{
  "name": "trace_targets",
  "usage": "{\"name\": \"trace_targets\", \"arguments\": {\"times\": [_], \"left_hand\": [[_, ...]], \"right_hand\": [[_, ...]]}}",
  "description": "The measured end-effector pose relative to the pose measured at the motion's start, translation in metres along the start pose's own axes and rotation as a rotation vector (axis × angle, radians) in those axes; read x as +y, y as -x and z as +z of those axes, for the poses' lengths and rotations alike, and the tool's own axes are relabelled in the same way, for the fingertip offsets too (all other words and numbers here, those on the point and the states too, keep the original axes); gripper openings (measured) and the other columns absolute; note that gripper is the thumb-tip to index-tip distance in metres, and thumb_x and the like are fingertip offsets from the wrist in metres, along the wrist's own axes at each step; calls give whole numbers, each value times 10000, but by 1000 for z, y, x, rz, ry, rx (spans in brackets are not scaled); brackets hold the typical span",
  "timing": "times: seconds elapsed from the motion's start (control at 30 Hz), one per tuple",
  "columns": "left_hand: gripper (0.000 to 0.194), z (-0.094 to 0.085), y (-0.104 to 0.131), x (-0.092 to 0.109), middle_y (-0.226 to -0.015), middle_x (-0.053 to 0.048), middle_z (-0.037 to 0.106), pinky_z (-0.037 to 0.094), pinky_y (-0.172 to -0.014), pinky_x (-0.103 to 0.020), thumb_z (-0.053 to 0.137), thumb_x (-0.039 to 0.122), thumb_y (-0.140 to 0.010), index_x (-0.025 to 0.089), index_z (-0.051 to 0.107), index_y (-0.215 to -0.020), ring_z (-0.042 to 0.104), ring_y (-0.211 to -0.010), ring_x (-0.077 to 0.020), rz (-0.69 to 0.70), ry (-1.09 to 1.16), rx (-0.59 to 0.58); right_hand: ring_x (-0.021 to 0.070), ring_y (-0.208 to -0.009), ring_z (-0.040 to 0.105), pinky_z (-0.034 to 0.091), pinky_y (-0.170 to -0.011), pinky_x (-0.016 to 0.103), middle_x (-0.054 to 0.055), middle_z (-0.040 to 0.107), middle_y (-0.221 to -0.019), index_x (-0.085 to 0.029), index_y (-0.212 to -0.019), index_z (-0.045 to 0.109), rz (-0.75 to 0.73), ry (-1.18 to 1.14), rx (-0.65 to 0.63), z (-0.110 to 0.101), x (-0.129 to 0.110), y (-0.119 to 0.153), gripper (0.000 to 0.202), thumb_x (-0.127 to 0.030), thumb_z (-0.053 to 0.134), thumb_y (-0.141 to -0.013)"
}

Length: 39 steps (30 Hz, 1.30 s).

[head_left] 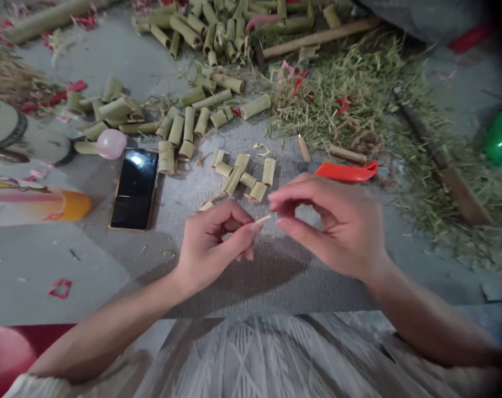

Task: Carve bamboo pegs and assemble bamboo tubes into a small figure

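My left hand (220, 243) pinches a thin pale stick (263, 219) between thumb and forefinger, its tip pointing right. Facing that tip, my right hand (331, 224) has its thumb and fingertips curved toward each other with a gap between them and nothing visible inside. Just beyond both hands lies a small arrangement of cut green bamboo pieces (235, 174) on the grey cloth. An orange-handled tool (345, 172) rests behind my right hand, beside a short wooden-handled tool (304, 148).
A phone (135, 190) lies left of my left hand, near a pink ball (112, 143). Bamboo tubes (188, 124) spread across the back. Shavings (358, 88) cover the right side, with a long blade (420, 130) on them. A white roll (25, 132) stretches in from the left.
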<state>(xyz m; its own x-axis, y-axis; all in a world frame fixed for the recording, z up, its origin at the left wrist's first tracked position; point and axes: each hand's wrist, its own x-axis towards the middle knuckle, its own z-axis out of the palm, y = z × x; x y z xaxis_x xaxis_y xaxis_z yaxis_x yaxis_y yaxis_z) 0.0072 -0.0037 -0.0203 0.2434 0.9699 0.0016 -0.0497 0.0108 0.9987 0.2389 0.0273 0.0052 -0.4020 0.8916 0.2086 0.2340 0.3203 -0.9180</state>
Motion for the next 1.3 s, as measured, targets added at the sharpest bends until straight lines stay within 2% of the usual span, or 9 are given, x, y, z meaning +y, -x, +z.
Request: {"name": "trace_targets", "arguments": {"times": [0.17, 0.27, 0.43, 0.6, 0.7, 0.8, 0.93, 1.13, 1.3], "left_hand": [[274, 1, -2, 4, -590, 26, 725, 476, -462, -164, 843, 311, -1031, 186, 667, -862, 604, -448, -79, 7, -44, -85], [180, -7, -7, 20, -633, 21, 724, 469, -480, -189, 775, 313, -1076, 189, 734, -952, 598, -487, -83, 55, -157, -95], [123, -46, -16, 47, -700, 14, 616, 347, -501, -254, 729, 352, -1096, 250, 780, -1142, 539, -586, -116, 150, -426, 223], [152, -75, -21, 32, -801, 5, 648, 274, -553, -300, 836, 294, -951, 237, 734, -1049, 509, -621, -139, 207, -1134, 28], [245, -75, -19, 19, -874, -7, 605, 129, -566, -335, 875, 352, -936, 214, 673, -938, 442, -642, -144, 178, -1258, -40], [218, -74, -16, 18, -856, -12, 586, 112, -584, -341, 769, 337, -1025, 215, 650, -889, 431, -651, -158, 92, -1231, -106], [205, -82, -17, 33, -869, -36, 679, 322, -624, -298, 720, 367, -1042, 210, 690, -913, 554, -715, -178, -101, -1130, -204], [242, -76, -18, 44, -906, -29, 725, 427, -617, -235, 715, 452, -1090, 222, 788, -1114, 611, -757, -142, -258, -289, -200], [204, -57, -19, 31, -979, -62, 800, 543, -732, -224, 751, 376, -1082, 222, 818, -1199, 686, -828, -146, -366, 144, -295]], "right_hand": [[149, -916, 737, 581, -794, 299, -2, 794, -1009, -265, -1064, 816, 55, -163, -95, 12, 6, 1, 27, -260, 791, -1056], [126, -791, 700, 565, -671, 267, 0, 775, -967, -247, -1004, 812, 160, -265, -48, 10, 13, 1, 43, -278, 835, -1021], [159, -749, 713, 524, -523, 282, 16, 796, -972, -278, -960, 793, 215, -329, 191, 0, 26, 0, 94, -263, 885, -972], [191, -779, 784, 520, -509, 312, 31, 852, -1087, -283, -897, 745, 264, -343, 257, -5, 33, 0, 172, -203, 883, -960], [196, -807, 808, 487, -474, 280, 31, 853, -1036, -272, -910, 756, 303, -420, 282, -4, 35, -1, 164, -186, 891, -944], [178, -793, 792, 492, -463, 260, 25, 839, -1000, -273, -914, 770, 303, -437, 289, -2, 36, 0, 168, -162, 896, -932], [173, -757, 742, 503, -469, 263, 13, 798, -925, -305, -988, 805, 252, -420, 235, 1, 40, 2, 171, -181, 907, -932], [138, -665, 531, 433, -540, 289, 8, 604, -832, -361, -1259, 872, 298, -477, 51, 0, 39, 2, 372, -156, 646, -1047], [135, -688, 491, 407, -553, 257, 20, 550, -771, -290, -1065, 917, 371, -675, 9, -2, 34, -1, 419, -100, 552, -987]]}}
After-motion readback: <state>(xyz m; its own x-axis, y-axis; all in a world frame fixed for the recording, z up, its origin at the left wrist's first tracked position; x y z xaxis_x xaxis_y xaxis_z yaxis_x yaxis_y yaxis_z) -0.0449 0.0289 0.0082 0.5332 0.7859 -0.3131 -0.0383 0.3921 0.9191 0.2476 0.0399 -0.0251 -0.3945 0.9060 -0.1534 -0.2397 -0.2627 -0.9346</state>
